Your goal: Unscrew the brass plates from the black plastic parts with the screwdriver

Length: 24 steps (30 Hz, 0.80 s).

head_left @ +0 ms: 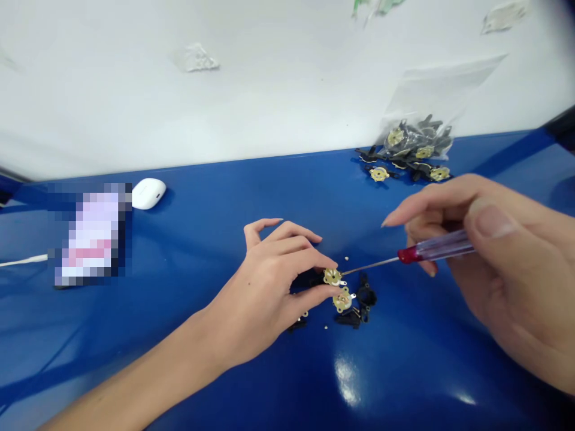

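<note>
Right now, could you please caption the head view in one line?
Left hand holds a gold-coloured disc; right hand points a screwdriver at it.

Right there, the screwdriver, clear red handle and long thin steel shaft, is angled in with its tip touching the edge of a small gold disc, which carries a white tab! Just below that disc, a second gold disc sits with its tab pointing right, black plastic pieces are scattered right beside it, and tiny metal bits lie loose nearby.
</note>
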Each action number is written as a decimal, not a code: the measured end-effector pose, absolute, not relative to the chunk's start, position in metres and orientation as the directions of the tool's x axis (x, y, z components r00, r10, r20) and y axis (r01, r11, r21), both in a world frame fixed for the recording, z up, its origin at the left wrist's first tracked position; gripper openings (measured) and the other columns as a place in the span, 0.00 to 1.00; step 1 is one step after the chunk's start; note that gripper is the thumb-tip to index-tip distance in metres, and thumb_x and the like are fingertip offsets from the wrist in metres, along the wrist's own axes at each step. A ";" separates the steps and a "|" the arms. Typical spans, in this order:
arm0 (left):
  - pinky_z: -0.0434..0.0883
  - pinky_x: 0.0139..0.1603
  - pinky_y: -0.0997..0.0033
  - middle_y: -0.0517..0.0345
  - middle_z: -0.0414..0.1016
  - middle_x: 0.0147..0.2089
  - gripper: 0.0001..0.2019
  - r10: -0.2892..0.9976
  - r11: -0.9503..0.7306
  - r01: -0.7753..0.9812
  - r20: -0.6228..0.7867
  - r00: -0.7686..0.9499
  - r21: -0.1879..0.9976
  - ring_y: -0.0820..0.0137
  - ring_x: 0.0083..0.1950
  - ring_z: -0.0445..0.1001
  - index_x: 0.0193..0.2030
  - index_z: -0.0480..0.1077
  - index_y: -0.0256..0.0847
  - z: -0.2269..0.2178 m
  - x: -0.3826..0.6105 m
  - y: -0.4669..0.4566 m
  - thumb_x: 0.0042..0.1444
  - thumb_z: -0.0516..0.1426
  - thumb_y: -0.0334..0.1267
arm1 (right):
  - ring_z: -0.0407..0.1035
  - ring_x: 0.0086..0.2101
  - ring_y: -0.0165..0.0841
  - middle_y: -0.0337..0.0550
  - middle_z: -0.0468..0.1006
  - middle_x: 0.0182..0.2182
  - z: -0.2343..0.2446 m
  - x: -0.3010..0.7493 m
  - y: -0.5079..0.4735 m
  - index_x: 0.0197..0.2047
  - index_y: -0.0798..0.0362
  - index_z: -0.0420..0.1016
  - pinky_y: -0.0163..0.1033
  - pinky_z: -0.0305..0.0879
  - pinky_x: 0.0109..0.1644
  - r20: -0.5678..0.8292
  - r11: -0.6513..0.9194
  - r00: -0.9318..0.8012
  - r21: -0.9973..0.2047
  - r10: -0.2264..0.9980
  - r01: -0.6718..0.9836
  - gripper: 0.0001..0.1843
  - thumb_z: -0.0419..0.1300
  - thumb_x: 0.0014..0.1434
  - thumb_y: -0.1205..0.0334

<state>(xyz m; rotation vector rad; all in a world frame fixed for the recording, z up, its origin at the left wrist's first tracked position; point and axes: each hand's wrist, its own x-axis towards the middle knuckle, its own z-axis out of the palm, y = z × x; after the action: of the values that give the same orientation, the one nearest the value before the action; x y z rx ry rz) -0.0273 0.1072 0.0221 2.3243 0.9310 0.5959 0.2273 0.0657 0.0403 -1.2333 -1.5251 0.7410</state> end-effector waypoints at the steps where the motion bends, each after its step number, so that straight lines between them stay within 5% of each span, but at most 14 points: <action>1: 0.50 0.74 0.52 0.66 0.89 0.44 0.07 0.726 -0.603 0.480 0.189 0.661 0.638 0.59 0.65 0.81 0.50 0.84 0.47 0.022 -0.027 0.107 0.69 0.73 0.40 | 0.73 0.33 0.37 0.44 0.78 0.37 0.041 0.228 0.067 0.47 0.43 0.85 0.43 0.64 0.27 0.274 0.251 0.049 -0.929 0.960 0.273 0.12 0.60 0.80 0.52; 6: 0.50 0.74 0.52 0.66 0.88 0.44 0.06 0.730 -0.599 0.488 0.182 0.659 0.635 0.60 0.66 0.81 0.49 0.84 0.47 0.022 -0.027 0.107 0.69 0.73 0.41 | 0.65 0.26 0.33 0.41 0.73 0.30 0.043 0.230 0.074 0.35 0.46 0.76 0.42 0.58 0.22 0.183 0.163 0.124 -0.975 0.975 0.151 0.16 0.73 0.69 0.50; 16: 0.51 0.73 0.51 0.66 0.90 0.45 0.06 0.731 -0.601 0.479 0.199 0.652 0.640 0.59 0.65 0.81 0.48 0.83 0.48 0.021 -0.027 0.106 0.69 0.73 0.41 | 0.71 0.28 0.31 0.38 0.78 0.32 0.040 0.228 0.073 0.39 0.46 0.83 0.40 0.67 0.29 0.284 0.247 0.136 -0.939 0.949 0.237 0.08 0.77 0.66 0.56; 24: 0.51 0.73 0.51 0.66 0.90 0.45 0.07 0.727 -0.610 0.481 0.203 0.656 0.629 0.58 0.65 0.81 0.49 0.83 0.48 0.021 -0.026 0.108 0.68 0.73 0.42 | 0.74 0.32 0.29 0.37 0.84 0.39 0.041 0.236 0.077 0.43 0.43 0.90 0.37 0.72 0.36 0.269 0.234 0.079 -0.923 0.960 0.305 0.06 0.77 0.67 0.52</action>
<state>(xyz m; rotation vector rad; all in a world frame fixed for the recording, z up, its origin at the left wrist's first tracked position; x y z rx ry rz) -0.0262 0.1076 0.0212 2.3379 0.9362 0.6082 0.2362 0.0772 0.0412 -1.2738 -1.4398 0.7742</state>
